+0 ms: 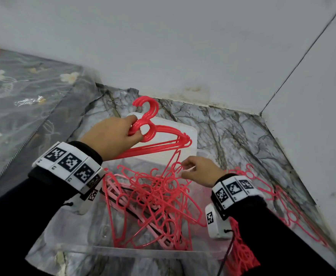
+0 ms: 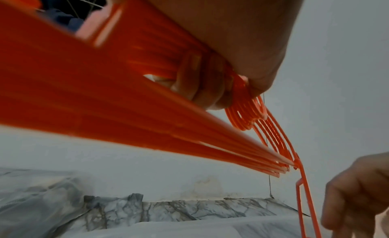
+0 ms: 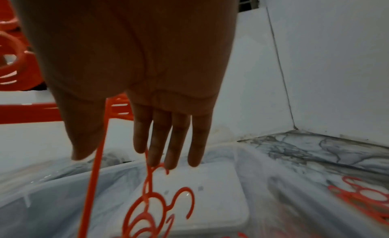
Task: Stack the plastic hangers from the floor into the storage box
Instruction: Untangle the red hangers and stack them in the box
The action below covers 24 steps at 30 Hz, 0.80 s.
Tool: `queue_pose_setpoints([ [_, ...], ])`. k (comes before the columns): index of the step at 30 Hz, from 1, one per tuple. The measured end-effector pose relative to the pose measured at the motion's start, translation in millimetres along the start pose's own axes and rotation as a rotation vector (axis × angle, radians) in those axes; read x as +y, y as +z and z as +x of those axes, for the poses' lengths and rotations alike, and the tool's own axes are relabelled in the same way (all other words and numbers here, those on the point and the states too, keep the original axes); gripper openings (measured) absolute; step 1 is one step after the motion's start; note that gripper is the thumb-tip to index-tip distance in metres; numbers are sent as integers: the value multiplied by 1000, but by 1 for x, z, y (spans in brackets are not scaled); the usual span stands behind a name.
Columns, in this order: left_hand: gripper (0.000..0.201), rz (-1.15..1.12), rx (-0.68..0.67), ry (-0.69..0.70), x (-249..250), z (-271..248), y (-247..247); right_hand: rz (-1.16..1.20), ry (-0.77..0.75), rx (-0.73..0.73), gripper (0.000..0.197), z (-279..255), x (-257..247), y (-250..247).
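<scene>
Left hand: the left hand (image 1: 114,134) is raised over the far end of the box, fingers and thumb curled round a bundle (image 1: 159,140) of red hangers at the ringed necks; hooks stand up past the fingers, bars fan out toward the right hand.
Left wrist view: the fingers (image 2: 202,85) wrap the necks, and the bars run down and right to the bundle's far corner.
Right hand: the right hand (image 1: 200,172) sits lower and to the right of the left, fingers nearly straight and pointing left. Its fingertips (image 3: 168,156) touch a dangling hanger (image 1: 173,164); a firm grip cannot be made out.
Dangling hanger: it hangs from the far corner of the bundle down into the pile, between the two hands.
Pile: a tangle of red and pale pink hangers (image 1: 155,202) lies below both hands, inside the box.
Box: the clear box (image 1: 143,253) sits under both wrists; its near rim is toward the person.
Lid: a white lid (image 1: 189,134) lies beyond the box, under the held bundle.
Floor hangers: more hangers (image 1: 290,208) lie on the marbled floor (image 1: 242,128), to the right of the right wrist.
</scene>
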<state>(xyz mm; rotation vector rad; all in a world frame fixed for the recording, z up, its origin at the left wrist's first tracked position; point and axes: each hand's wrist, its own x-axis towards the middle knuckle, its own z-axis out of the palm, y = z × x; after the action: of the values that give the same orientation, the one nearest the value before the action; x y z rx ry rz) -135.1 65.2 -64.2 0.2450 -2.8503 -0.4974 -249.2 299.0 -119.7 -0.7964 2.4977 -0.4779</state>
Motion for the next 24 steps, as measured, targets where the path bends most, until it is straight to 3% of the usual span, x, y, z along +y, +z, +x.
queue_pose_setpoints([
  [3, 25, -38, -14, -13, 1, 0, 1, 120, -31, 29, 38, 6, -12, 10],
  [11, 21, -117, -41, -60, -6, 1, 1, 480, -14, 231, 11, 14, -28, 22],
  [16, 17, -31, -60, -66, -8, 1, 5, 617, -44, 392, 20, 16, -35, 19],
  [20, 23, -25, 25, -94, -11, 3, 5, 758, -86, 401, 17, 15, -40, 12],
  [24, 34, -20, 146, -114, -14, 3, 0, 913, -228, 493, 16, 3, -46, -10],
])
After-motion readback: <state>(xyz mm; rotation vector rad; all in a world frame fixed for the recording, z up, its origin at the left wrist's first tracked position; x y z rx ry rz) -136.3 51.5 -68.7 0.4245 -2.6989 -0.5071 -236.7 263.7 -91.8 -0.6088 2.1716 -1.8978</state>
